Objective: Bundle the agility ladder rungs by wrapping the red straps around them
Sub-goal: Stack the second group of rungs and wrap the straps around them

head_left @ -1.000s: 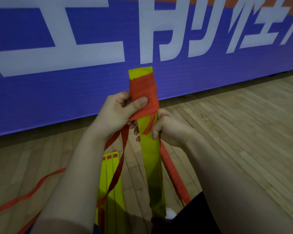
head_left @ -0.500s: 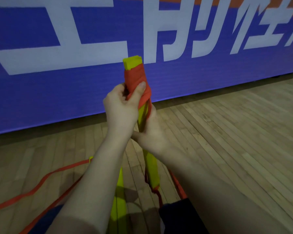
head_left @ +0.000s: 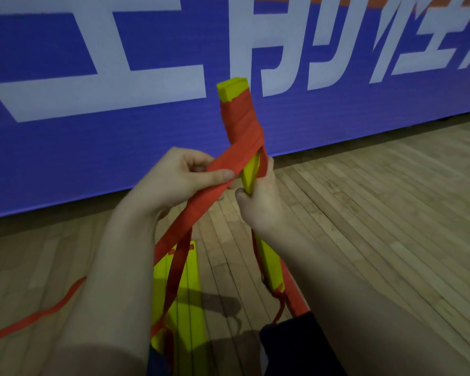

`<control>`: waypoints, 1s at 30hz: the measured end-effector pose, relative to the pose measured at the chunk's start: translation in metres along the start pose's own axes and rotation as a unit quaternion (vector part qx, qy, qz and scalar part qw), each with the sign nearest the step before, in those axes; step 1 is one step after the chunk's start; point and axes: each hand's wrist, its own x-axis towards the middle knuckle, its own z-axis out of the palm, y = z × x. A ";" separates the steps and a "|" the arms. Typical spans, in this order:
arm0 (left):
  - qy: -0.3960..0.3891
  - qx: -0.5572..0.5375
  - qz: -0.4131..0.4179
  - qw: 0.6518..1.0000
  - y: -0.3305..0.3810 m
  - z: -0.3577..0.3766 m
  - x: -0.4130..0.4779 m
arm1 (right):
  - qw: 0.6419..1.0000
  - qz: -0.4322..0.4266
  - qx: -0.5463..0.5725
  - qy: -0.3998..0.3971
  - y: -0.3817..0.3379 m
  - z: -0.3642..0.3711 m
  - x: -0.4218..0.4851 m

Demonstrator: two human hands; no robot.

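A stack of yellow ladder rungs (head_left: 234, 90) stands upright in front of me, its upper part wound with several turns of red strap (head_left: 243, 123). My right hand (head_left: 261, 202) grips the stack just below the wrap. My left hand (head_left: 179, 180) pinches the free run of red strap (head_left: 201, 204) between thumb and fingers and holds it out to the left of the stack. From there the strap runs down to the floor. The bundle's lower end (head_left: 272, 272) shows below my right wrist.
More yellow rungs (head_left: 185, 294) lie on the wooden floor (head_left: 377, 213) between my arms, with loose red strap (head_left: 38, 316) trailing off to the left. A blue banner wall (head_left: 92, 145) with white lettering stands close behind.
My left hand has come off the wrap and drawn the strap out to the left. The bundle has turned in my right hand.
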 end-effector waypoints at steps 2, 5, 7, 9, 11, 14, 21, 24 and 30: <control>-0.026 -0.028 -0.010 0.999 -0.001 -0.004 -0.003 | 1.000 0.011 0.023 -0.004 0.000 -0.006 0.002; -0.046 -0.076 0.013 0.996 -0.001 -0.005 -0.005 | 0.999 0.011 0.046 -0.021 -0.002 -0.011 0.004; -0.044 -0.079 0.029 0.995 0.000 -0.003 -0.006 | 0.998 0.019 0.061 -0.030 -0.005 -0.016 0.004; -0.017 -0.065 0.042 0.997 0.001 -0.002 -0.006 | 0.995 0.049 0.075 -0.046 -0.011 -0.021 0.004; 0.036 -0.045 0.054 0.997 0.003 -0.004 -0.003 | 0.989 0.081 0.103 -0.074 -0.016 -0.027 0.005; 0.116 -0.038 0.058 0.991 0.002 -0.007 0.001 | 0.967 0.110 0.178 -0.142 -0.027 -0.035 0.003; 0.087 -0.089 0.098 0.987 -0.004 -0.005 0.003 | 0.889 0.164 0.324 -0.280 -0.040 -0.038 -0.001; 0.030 -0.079 0.111 0.990 -0.003 -0.003 0.000 | 0.870 0.199 0.327 -0.311 -0.041 -0.040 -0.001; 0.128 -0.120 0.074 0.982 -0.007 0.013 0.005 | 0.910 0.221 0.261 -0.236 -0.033 -0.030 0.003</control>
